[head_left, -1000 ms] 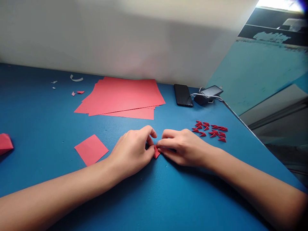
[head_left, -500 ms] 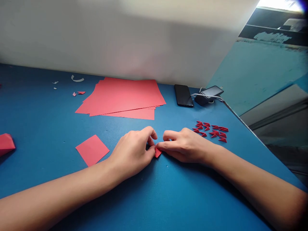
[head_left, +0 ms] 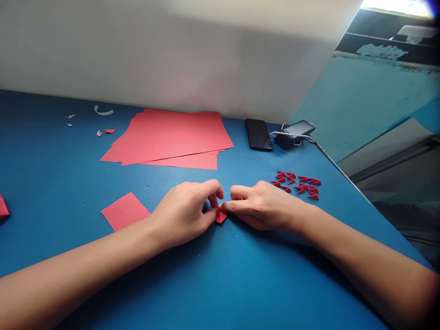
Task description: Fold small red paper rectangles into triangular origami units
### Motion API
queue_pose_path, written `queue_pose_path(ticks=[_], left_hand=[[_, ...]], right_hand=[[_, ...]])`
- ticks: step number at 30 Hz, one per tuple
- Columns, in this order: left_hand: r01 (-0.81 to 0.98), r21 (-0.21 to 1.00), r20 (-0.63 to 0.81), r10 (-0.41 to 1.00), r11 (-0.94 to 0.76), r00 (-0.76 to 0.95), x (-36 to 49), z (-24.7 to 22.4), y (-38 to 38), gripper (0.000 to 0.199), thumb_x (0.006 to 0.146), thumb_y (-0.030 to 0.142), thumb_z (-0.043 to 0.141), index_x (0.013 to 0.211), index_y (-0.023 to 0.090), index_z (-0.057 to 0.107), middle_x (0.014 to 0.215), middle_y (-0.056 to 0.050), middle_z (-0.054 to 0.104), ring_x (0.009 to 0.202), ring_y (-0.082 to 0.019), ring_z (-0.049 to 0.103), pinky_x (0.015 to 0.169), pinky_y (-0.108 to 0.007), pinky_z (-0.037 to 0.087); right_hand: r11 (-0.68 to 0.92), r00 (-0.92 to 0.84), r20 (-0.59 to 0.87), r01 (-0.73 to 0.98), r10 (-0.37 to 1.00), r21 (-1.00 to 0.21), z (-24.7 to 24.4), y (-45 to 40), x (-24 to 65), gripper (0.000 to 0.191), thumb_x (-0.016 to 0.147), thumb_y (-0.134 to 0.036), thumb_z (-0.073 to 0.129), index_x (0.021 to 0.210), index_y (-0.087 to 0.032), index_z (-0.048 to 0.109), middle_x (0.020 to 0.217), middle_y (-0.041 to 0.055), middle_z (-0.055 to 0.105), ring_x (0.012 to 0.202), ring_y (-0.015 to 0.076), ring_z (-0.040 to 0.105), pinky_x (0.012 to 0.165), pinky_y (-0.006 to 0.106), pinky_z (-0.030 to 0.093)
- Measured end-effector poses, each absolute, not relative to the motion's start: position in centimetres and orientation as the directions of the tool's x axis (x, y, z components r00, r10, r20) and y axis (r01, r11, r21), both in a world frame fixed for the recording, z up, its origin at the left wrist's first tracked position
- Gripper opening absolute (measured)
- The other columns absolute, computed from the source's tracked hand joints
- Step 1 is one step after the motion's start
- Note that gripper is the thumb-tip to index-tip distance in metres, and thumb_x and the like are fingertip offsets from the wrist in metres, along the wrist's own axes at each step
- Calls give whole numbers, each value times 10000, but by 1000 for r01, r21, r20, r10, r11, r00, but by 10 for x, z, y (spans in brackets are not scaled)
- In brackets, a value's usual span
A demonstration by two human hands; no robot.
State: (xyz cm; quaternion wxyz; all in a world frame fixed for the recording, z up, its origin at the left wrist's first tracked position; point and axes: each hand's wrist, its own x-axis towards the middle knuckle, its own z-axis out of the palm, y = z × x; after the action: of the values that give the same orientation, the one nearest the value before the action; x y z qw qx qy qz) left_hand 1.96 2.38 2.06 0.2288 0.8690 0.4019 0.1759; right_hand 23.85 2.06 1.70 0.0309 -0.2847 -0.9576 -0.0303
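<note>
A small folded piece of red paper [head_left: 221, 217] sits on the blue table [head_left: 68, 156] between my hands. My left hand [head_left: 184, 213] pinches its left side with thumb and fingers, and my right hand [head_left: 261, 206] presses on it from the right with its fingertips. Much of the piece is hidden by my fingers. A loose square of red paper [head_left: 123, 211] lies just beyond my left wrist, partly covered by it. To the right of my right hand lie several small folded red triangles [head_left: 298, 184].
A stack of red paper sheets [head_left: 168, 140] lies near the white wall [head_left: 154, 50]. Beyond it stand a black phone [head_left: 259, 134] and a second device [head_left: 297, 129] with a white cable. Paper scraps [head_left: 103, 121] lie at back left, a red folded object [head_left: 2, 207] at the left edge, and the table's edge runs along the right.
The whole view has shifted slightly left and up with my head. Both hands stay on the small red piece, and my left forearm now covers more of the red square.
</note>
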Motion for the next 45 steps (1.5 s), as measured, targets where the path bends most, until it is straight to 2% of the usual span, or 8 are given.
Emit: queue_pose_path(ticks=[8,14,23,33,36,40,42,45], left_hand=[[308,152,333,342,-939,879,4,13,42,208,907,177,472,816,211,655,652,11,649,616,-140,520,583,-278,362],[177,197,336,236,-964,912,0,14,51,196,925,170,479,895,216,667,753,12,713,680,-138,542,648,-268,400],[118,120,339,152,-986,928,1,15,55,178,929,160,481,917,212,650,780,-2,721,680,-145,570,631,-276,393],[135,132,318,171,-982,933,1,17,52,226,934,150,439,818,203,626,714,-15,696,679,-150,563,631,-278,394],[136,90,252,154,-987,955,1,21,50,256,936,135,395,801,205,602,712,-29,673,684,-159,549,635,-294,379],[106,74,202,119,-992,972,3,23,46,242,906,88,394,789,192,578,719,-39,639,689,-171,534,640,-310,370],[133,141,212,161,-981,964,3,21,46,247,898,67,399,796,186,590,722,-38,637,716,-169,542,657,-299,383],[223,388,247,334,-894,910,2,16,48,218,891,85,441,836,184,628,778,-41,642,748,-145,562,663,-251,415]], right_hand=[[834,-834,29,550,551,-34,22,21,238,283,958,-273,383,1109,-295,622,791,5,493,483,105,185,495,268,150],[836,-837,23,543,546,-76,25,20,239,288,950,-262,398,1120,-298,628,792,2,483,485,98,207,498,258,168],[830,-825,116,533,553,-164,13,25,242,324,912,-208,452,1187,-266,612,817,14,539,565,103,365,529,247,229],[825,-832,49,554,552,110,23,16,233,289,956,-221,368,1072,-252,631,782,10,546,458,87,250,487,285,115],[823,-820,77,567,567,-19,21,17,232,264,923,-207,425,1056,-237,651,794,20,570,494,94,371,482,272,178],[717,-721,169,576,672,-393,18,21,230,223,856,-150,508,985,-177,688,820,42,618,685,121,540,602,236,345],[632,-657,136,615,741,-472,18,20,228,154,845,-187,553,911,-173,692,780,28,625,685,123,535,612,233,349],[540,-591,52,695,805,-475,22,16,223,114,820,-289,617,844,-189,667,758,4,622,657,119,511,599,235,328]])
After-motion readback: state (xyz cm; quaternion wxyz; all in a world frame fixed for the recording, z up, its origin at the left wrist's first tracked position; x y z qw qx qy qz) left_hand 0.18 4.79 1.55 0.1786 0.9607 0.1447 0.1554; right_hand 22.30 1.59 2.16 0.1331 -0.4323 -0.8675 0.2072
